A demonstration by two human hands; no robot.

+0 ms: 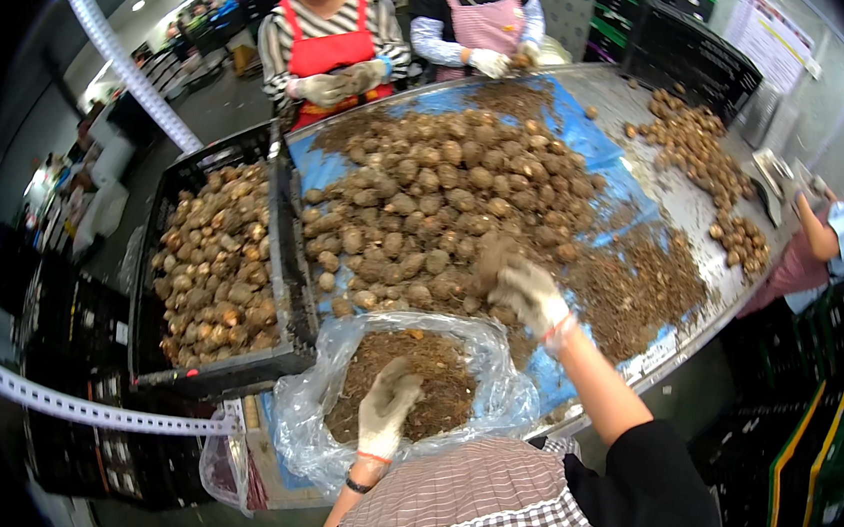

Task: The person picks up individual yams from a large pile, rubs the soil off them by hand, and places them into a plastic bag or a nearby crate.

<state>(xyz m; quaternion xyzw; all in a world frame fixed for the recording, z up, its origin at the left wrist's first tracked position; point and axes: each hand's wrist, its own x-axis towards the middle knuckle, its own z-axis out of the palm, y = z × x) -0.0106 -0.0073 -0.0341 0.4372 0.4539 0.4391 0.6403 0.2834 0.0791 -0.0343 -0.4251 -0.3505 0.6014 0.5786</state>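
Note:
A large heap of small brown taro corms (428, 196) lies on a blue plastic sheet (591, 139) before me. At the heap's near right edge is my right hand (532, 294), in a soiled white knit glove. A blurred brown mass is at its fingertips; whether it is gripped cannot be told. My left hand (389, 404), gloved too, hovers over or touches loose brown husk debris (445, 390) inside a clear plastic bag (512, 392). Its thumb stands apart from the fingers, and no object shows in it. The bag's mouth is spread wide at the table's near edge.
A black crate (296, 320) full of corms stands left of the heap. More debris (638, 290) lies at right; another corm pile (695, 148) is at the far right, near a black crate (692, 57). Two gloved people work across the metal table (694, 246), another person at right.

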